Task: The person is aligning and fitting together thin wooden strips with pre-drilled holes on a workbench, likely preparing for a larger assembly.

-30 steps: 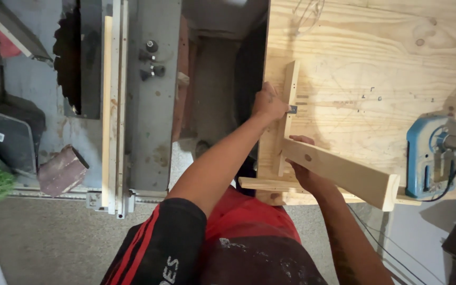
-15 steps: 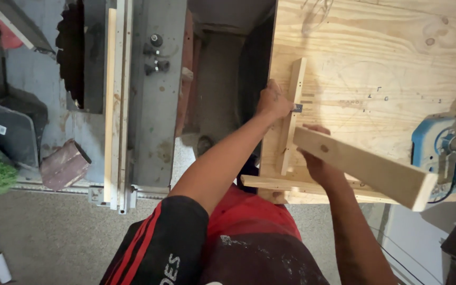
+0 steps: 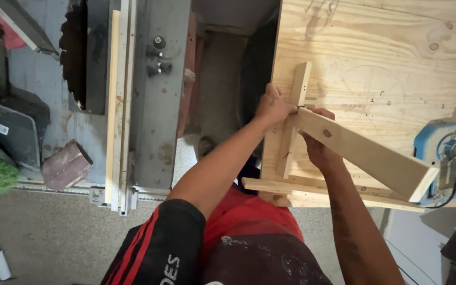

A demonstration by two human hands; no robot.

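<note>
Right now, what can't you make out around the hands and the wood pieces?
Head view only:
- Joint where the wide board meets the narrow strip: covered by the left hand and right hand.
- Blue power tool: cut off by the right edge.
- Pencil marks on the plywood top: too small.

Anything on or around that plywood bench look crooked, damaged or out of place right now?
The thick board in the right hand lies slantwise, its far end overhanging the plywood bench. The left hand steadies the thin upright strip. Nothing looks broken.
</note>
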